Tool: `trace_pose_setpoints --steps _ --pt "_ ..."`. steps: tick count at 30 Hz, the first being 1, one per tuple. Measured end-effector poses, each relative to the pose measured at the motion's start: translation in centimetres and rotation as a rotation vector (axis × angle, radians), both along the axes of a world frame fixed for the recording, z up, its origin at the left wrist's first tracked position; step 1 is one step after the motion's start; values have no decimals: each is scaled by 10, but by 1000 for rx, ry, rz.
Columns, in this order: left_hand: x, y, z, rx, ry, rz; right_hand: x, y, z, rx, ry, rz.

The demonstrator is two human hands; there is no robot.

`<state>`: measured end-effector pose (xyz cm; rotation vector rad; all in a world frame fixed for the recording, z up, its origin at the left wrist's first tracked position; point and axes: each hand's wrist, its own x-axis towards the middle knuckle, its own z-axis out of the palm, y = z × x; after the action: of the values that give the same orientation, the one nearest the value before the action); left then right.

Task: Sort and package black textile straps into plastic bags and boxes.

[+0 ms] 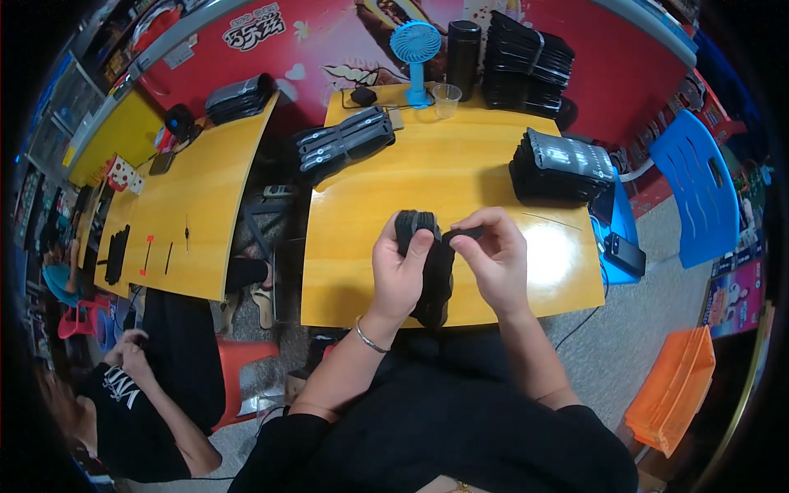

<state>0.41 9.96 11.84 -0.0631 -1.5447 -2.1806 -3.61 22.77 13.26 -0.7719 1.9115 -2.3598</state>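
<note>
Both hands (396, 278) (503, 267) hold black material (434, 289), clear cup (447, 102) beyond.

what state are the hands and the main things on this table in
left hand, closed around black bundle
right hand, pinching dark piece
black bundle, gripped
blue fan, upright, spinning unclear
clear cup, upright
black bottle, upright
left stack, banded
right stack, piled up
rear stack, banded

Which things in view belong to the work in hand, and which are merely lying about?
In the work:
dark bundle (left hand)
dark strip (right hand)
probably the banded black packets

Seemingly just lying about:
blue fan
clear cup
black bottle
</note>
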Motion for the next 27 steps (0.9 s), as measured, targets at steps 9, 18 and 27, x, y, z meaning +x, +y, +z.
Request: trace_pose_setpoints --steps 9,18,27 --pt "-14 -48 4 556 -115 287 -8 13 -15 -333 -257 -202" --pt "47 -179 13 447 120 720 -46 102 -24 -232 -147 -438" --pt "51 -112 16 278 -35 355 -112 -70 -68 -215 -438 -127"
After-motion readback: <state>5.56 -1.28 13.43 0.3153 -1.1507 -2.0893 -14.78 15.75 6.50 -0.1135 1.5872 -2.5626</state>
